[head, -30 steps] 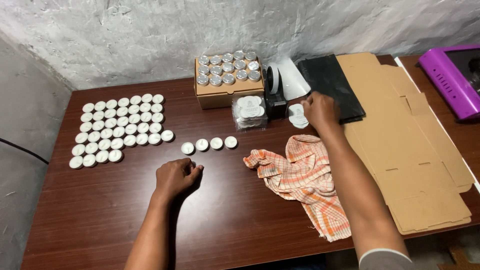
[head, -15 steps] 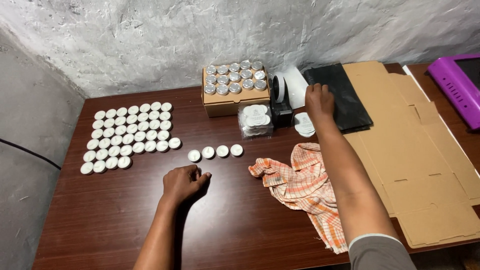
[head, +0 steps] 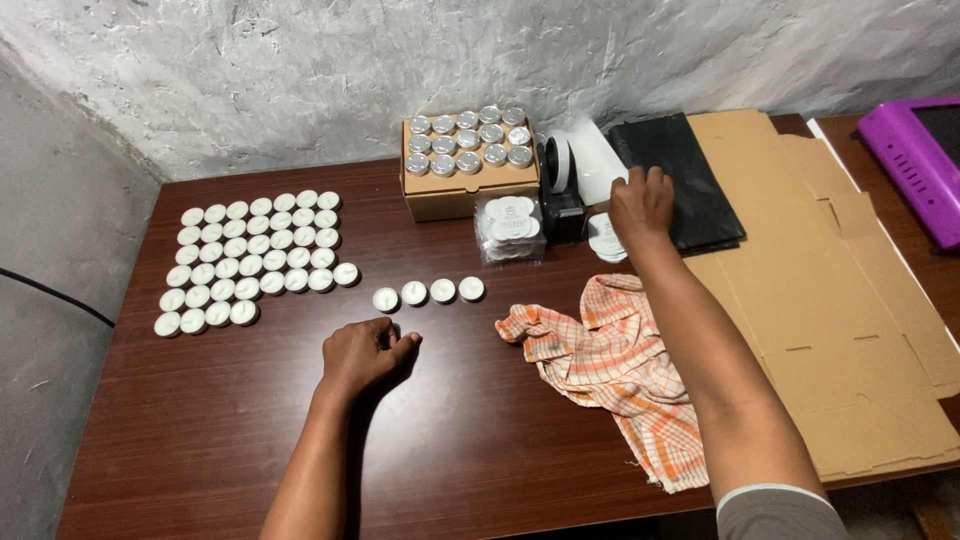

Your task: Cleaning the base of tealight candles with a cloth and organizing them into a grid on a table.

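Observation:
My left hand (head: 362,352) rests on the dark wooden table (head: 200,430) with its fingers curled, holding nothing, just below a short row of white round lids (head: 428,292). My right hand (head: 641,205) reaches far across the table, its fingers spread over a small stack of white round stickers (head: 603,238), beside a white roll on a black dispenser (head: 572,170). Whether it grips anything is hidden. A clear packet of white discs (head: 510,228) stands left of the dispenser.
Several rows of white lids (head: 252,260) fill the table's left. A cardboard box of silver-topped jars (head: 466,152) stands at the back. An orange checked cloth (head: 618,370), a black plastic sheet (head: 680,180), flattened cardboard (head: 840,300) and a purple device (head: 915,165) lie to the right.
My right hand has moved a little farther toward the back, from the sticker stack to beside the dispenser. My left hand has stayed in place.

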